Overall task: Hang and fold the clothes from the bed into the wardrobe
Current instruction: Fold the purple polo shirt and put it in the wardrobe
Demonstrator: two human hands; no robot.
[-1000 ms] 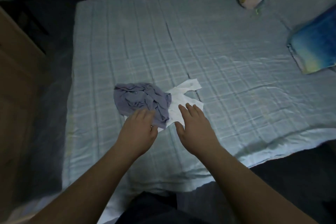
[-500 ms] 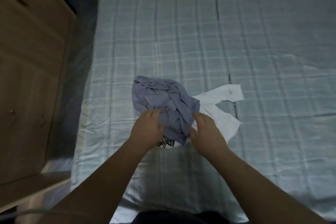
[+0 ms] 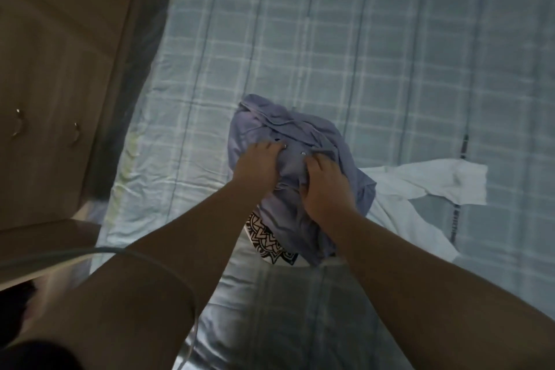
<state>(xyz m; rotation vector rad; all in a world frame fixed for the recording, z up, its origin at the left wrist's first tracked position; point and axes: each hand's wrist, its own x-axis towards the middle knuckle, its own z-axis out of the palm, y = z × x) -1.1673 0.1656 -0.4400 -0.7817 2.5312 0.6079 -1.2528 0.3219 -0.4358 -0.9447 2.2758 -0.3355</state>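
A crumpled lilac-blue shirt lies bunched in the middle of the bed. My left hand grips its fabric on the left side, and my right hand grips it just beside, fingers curled into the cloth. Under the shirt lies a white T-shirt that spreads out to the right; its black patterned print shows below my wrists.
The bed has a pale blue checked sheet. A wooden wardrobe with two metal door handles stands along the left, close to the bed's edge. A thin cable crosses my left forearm.
The view has come closer and lower over the clothes. Both hands moved from the near edge of the pile up onto the lilac-blue shirt and closed on its fabric.
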